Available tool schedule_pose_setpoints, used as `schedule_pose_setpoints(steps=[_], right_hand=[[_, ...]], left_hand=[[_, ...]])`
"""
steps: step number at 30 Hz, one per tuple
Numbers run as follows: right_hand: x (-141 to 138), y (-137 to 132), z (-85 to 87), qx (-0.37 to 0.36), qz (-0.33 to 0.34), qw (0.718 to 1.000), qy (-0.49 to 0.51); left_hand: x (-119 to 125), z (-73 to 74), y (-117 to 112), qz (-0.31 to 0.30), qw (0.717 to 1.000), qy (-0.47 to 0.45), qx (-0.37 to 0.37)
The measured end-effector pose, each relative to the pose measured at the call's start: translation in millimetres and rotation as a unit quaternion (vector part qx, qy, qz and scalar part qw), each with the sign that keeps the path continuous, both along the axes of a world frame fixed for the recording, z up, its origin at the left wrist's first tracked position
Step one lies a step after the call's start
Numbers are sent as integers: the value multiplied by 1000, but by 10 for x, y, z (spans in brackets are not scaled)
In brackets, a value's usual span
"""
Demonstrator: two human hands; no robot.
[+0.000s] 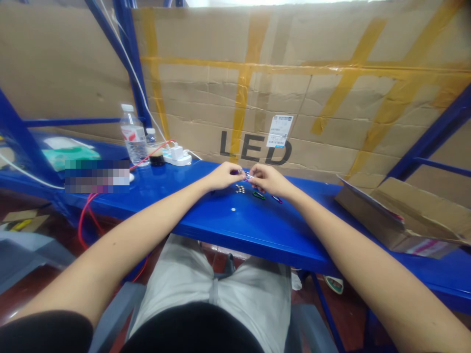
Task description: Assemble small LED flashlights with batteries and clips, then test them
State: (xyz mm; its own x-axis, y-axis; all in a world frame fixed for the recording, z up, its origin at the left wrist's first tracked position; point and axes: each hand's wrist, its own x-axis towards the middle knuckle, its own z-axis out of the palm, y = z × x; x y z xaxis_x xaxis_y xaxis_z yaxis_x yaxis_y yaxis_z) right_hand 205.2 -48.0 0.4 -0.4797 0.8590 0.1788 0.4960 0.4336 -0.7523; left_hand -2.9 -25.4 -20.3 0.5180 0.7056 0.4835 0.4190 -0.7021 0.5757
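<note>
My left hand and my right hand meet over the blue tabletop, fingers pinched. Between them is a small shiny purple piece, gripped from both sides; its exact shape is partly hidden by my fingers. Just below the hands lies a cluster of several tiny gold-coloured metal pieces. A green carabiner-like loop rests under my right hand, and a purple one lies to its right. Nearer the table's front edge is a small white round spot.
An open cardboard box stands at the right. Left of the hands are a water bottle, a smaller bottle with dark liquid, a white power strip and red cables. A large cardboard panel closes off the back.
</note>
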Motion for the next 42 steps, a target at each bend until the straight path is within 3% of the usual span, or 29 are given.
schedule_pose_setpoints(steps=[3,6,10,13,18,31,42], right_hand=[[17,-11,-1,-100,42,993,50],[47,-18,10,-234,73,960,138],[54,-3,37,-361,58,911,193],[34,23,52,-413,33,885,211],[-10,53,46,-406,-10,882,238],[-93,-13,50,-355,-39,901,245],[-138,-25,-34,-227,-72,948,212]], left_hand=[[5,12,-30,16,1000,-8,24],[21,21,-63,12,999,-17,40],[53,20,-91,-2,999,-12,39],[71,11,-93,2,999,-11,45],[76,-6,-84,5,999,-12,52],[101,-27,-74,12,999,-3,50],[95,-19,-125,4,999,17,52]])
